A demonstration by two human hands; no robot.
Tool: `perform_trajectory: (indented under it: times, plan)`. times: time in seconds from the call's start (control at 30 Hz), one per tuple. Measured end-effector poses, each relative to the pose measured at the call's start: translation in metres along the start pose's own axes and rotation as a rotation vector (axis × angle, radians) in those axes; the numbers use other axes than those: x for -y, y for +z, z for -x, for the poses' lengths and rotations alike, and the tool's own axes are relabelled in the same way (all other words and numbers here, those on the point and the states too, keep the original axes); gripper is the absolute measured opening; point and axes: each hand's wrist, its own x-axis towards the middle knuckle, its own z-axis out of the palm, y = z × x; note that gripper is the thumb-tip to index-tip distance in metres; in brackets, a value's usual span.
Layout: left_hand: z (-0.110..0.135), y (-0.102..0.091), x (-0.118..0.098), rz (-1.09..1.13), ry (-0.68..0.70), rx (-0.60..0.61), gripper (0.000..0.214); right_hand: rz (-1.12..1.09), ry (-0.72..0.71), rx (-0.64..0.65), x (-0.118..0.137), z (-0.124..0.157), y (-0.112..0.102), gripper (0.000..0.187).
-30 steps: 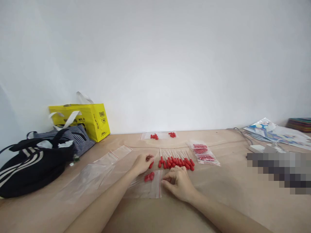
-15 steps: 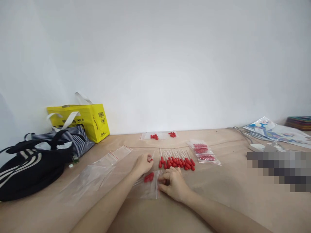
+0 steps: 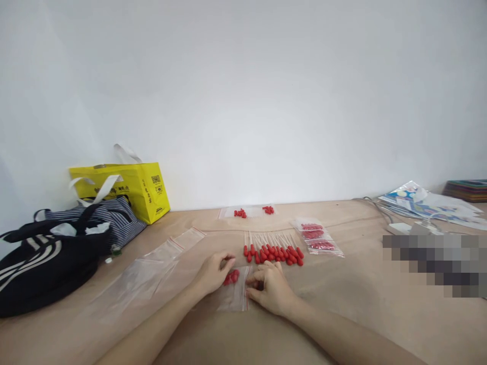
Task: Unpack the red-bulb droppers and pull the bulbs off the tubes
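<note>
A clear zip bag (image 3: 236, 299) lies flat before me with several red-tipped sticks (image 3: 231, 277) partly inside it. Over the bag's left part is my left hand (image 3: 213, 272), thumb and forefinger apart beside the red tips, with nothing visible held. My right hand (image 3: 273, 289) is closed at the red-striped mouth of the bag, thumb and fingers pinching that edge. Just beyond the hands, a row of loose red-tipped sticks (image 3: 274, 252) lies with the pale ends pointing away.
Filled bags (image 3: 315, 235) lie right of the row, another filled bag (image 3: 253, 212) by the wall. Clear flat bags (image 3: 152, 268) spread at left. Further left stand a yellow bag (image 3: 154, 195), a striped bag (image 3: 127, 215) and a black bag (image 3: 49, 268). Papers (image 3: 426, 203) and a cable lie right.
The stick in my left hand was let go; one more lies at the row's left end. That hand came back left and nearer, over the bag. My right hand stayed put.
</note>
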Motion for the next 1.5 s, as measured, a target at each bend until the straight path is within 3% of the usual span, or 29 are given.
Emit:
perform_trajectory:
  times: [0.13,0.27,0.4,0.67,0.83,1.03,1.2,1.43,1.5]
  plan:
    - [0.035,-0.015,0.007,-0.061,0.125,0.111,0.027,-0.043,-0.015,0.009,0.002,-0.002,0.0,0.007]
    - [0.048,-0.014,0.007,-0.086,0.138,0.162,0.028,-0.168,-0.081,-0.03,0.005,-0.002,0.003,0.018]
    - [0.05,-0.01,0.002,-0.069,0.169,0.175,0.028,-0.16,-0.122,-0.018,0.007,-0.001,0.007,0.016]
    - [0.053,-0.012,0.001,-0.092,0.219,0.175,0.027,-0.085,-0.019,-0.001,0.005,-0.002,0.014,0.012]
    - [0.054,-0.015,-0.001,-0.085,0.249,0.205,0.028,-0.13,-0.003,-0.036,0.006,-0.003,0.015,0.021]
    - [0.055,-0.016,-0.001,-0.09,0.208,0.205,0.032,-0.113,-0.091,-0.015,0.01,0.0,0.012,0.012]
    - [0.056,-0.016,0.003,-0.092,0.227,0.2,0.031,-0.02,-0.108,-0.019,0.014,0.003,0.008,0.016]
    - [0.055,-0.016,0.006,-0.117,0.22,0.266,0.031,-0.185,-0.122,0.002,0.008,0.007,0.001,0.009]
    - [0.056,-0.017,0.006,-0.126,0.219,0.285,0.032,-0.235,-0.087,0.009,0.0,0.009,-0.006,0.015]
